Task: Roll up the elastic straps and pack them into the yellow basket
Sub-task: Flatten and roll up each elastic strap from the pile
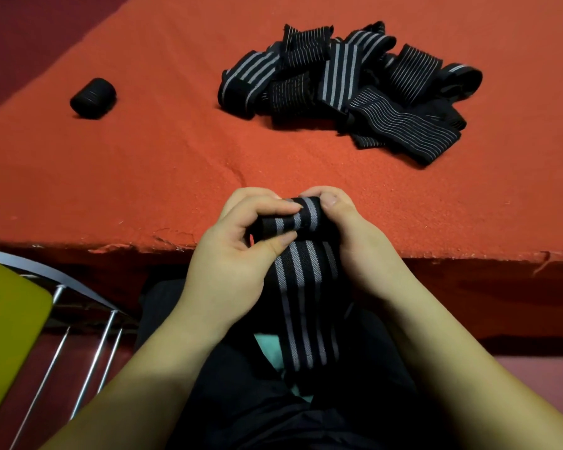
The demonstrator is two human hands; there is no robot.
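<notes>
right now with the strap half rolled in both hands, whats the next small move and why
Probably keep turning the roll toward the body: both hands pinch a small roll at the top of the striped strap, and a long unrolled tail hangs down to the lap.

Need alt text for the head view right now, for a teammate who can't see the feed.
Both hands, left hand and right hand, grip a half-rolled black elastic strap with grey stripes, its tail hanging towards the lap. Beyond, on the orange-red cloth surface, lie a pile of unrolled black straps and one rolled black strap.
</notes>
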